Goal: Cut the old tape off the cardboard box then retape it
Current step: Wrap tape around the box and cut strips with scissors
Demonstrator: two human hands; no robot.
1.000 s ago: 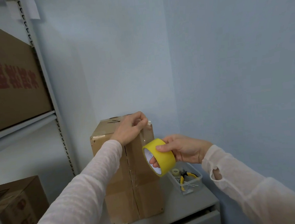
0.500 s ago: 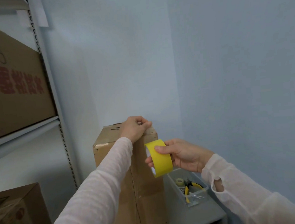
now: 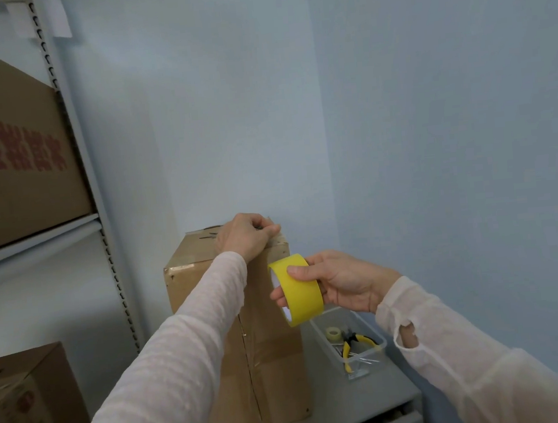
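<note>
pale blue walls met in a corner behind a grey cabinet top (image 3: 348,397). on it stood a tall brown cardboard box (image 3: 277,363), set on end, with its flap seam running down the near face below the left fingers.

the left hand (image 3: 244,236) lay over the top edge of the box. its fingers (image 3: 265,227) were curled, with thumb and forefinger pinched together at the top right corner. this was judged to pin a tape end there and to steady the box. no strip could be made out between those fingers and the roll.

the right hand (image 3: 341,286) gripped a yellow roll of tape (image 3: 299,290) just below and to the right of the left fingers, close against the near face by its right edge. the thumb lay across the outer band and the other fingers (image 3: 278,295) passed through the core. that hold was judged to let the roll turn when drawn down the seam.

glossy patches along the seam suggested old tape remained, but this was not certain. retaping was judged to be at its start.

below the right fingers sat a clear plastic tray (image 3: 365,370) holding yellow-handled pliers (image 3: 356,341) and a small clear tape roll (image 3: 333,333), within reach for cutting. well left of both hands a grey metal shelf upright (image 3: 106,260) bore a large printed carton (image 3: 12,150).
</note>
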